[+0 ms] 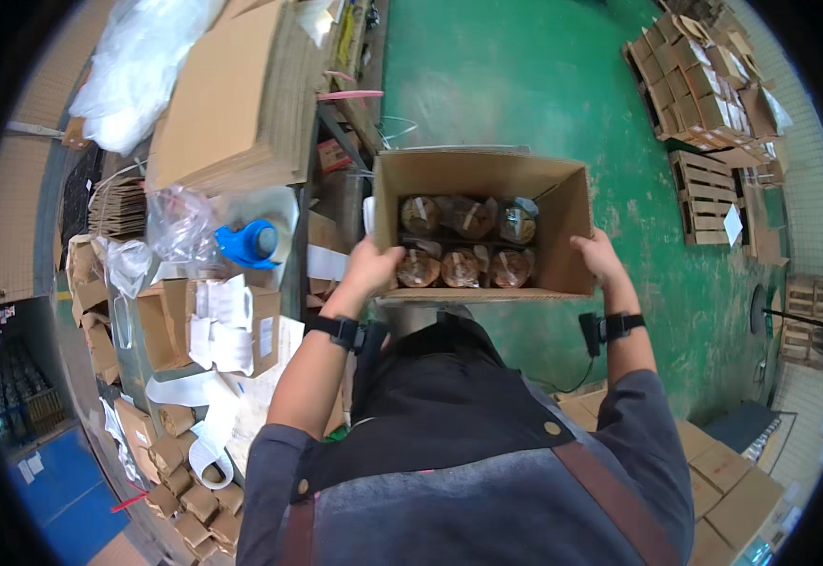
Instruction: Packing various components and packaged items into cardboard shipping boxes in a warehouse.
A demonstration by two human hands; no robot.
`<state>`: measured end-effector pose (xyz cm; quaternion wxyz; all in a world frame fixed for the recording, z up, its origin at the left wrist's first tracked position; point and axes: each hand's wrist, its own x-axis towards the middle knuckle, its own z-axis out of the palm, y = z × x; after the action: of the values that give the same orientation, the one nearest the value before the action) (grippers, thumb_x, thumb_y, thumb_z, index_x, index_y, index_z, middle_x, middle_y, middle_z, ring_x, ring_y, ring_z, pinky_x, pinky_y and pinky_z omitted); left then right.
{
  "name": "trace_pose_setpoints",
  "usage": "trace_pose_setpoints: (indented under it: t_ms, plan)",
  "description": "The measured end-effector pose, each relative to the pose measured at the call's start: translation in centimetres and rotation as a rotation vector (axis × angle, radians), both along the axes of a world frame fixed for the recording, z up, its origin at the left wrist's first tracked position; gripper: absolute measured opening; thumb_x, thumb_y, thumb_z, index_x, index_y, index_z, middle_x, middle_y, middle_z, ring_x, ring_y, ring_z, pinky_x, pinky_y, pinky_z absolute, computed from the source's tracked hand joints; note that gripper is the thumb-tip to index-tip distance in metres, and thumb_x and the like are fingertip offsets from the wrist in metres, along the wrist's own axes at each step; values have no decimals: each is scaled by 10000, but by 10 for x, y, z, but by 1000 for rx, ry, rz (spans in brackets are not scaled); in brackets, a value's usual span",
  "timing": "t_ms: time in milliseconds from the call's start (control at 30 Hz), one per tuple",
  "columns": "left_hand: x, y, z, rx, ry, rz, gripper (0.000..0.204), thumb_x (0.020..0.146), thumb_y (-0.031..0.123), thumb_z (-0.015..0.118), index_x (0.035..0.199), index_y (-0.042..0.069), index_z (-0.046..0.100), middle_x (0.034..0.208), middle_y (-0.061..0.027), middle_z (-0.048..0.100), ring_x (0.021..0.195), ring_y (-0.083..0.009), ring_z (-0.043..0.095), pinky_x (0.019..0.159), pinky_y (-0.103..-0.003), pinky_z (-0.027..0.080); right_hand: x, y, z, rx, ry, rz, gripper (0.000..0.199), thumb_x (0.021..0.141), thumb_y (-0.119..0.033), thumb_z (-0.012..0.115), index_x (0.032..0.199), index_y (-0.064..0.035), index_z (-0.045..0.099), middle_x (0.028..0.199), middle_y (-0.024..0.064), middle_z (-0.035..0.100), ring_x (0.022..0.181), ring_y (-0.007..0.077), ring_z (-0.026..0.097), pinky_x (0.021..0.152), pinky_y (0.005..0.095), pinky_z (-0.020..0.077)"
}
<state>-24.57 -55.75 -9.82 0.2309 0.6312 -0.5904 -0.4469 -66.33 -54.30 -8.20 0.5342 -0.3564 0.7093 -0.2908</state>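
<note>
An open cardboard box (562, 226) is held out in front of my body, its top open toward me. Inside it, round brown items in clear plastic wrap (465, 268) sit in two rows along the left and middle, with bare cardboard at the right. My left hand (371, 268) grips the box's near left corner, thumb over the rim. On the opposite side my right hand (600, 257) clasps the right wall near the front corner, thumb on top. Fingers of both hands are partly hidden behind the cardboard.
At left a workbench carries flat cardboard sheets (218, 104), a blue tape dispenser (249, 243), a small carton with white paper rolls (223, 325) and several brown paper-wrapped bundles (194, 505). Stacked cartons (695, 90) and a wooden pallet (704, 196) stand far right on the green floor (496, 75).
</note>
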Motion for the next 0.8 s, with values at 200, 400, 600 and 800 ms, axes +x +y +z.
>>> trace_pose_setpoints:
  t_ms: [200,400,600,800]
  plan:
    - [-8,-1,24,169,-65,105,322,834,86,551,1137,-21,577,974,-245,661,960,-354,642,834,-384,484,-9,-5,12,-83,-60,43,456,778,19,436,1227,46,510,1082,119,624,952,188,584,849,309,455]
    - [-5,-4,34,46,-130,167,291,855,89,539,1123,-13,584,966,-248,660,937,-378,642,808,-391,493,17,-15,-2,-194,81,161,454,786,-16,439,1232,48,496,1084,177,629,966,265,600,890,337,448]
    - [39,38,28,178,189,121,499,981,398,465,1220,-33,540,1232,-169,588,1160,-205,532,967,-341,421,12,-30,32,-469,777,543,720,831,-180,646,1395,68,273,1372,285,408,1264,401,422,1038,434,349]
    - [106,121,78,465,246,126,590,957,377,528,1373,-22,402,1363,-163,485,1246,-211,461,1034,-323,363,284,-126,237,-1179,159,1092,571,813,-139,672,1309,21,440,1344,231,463,1251,375,447,1042,420,356]
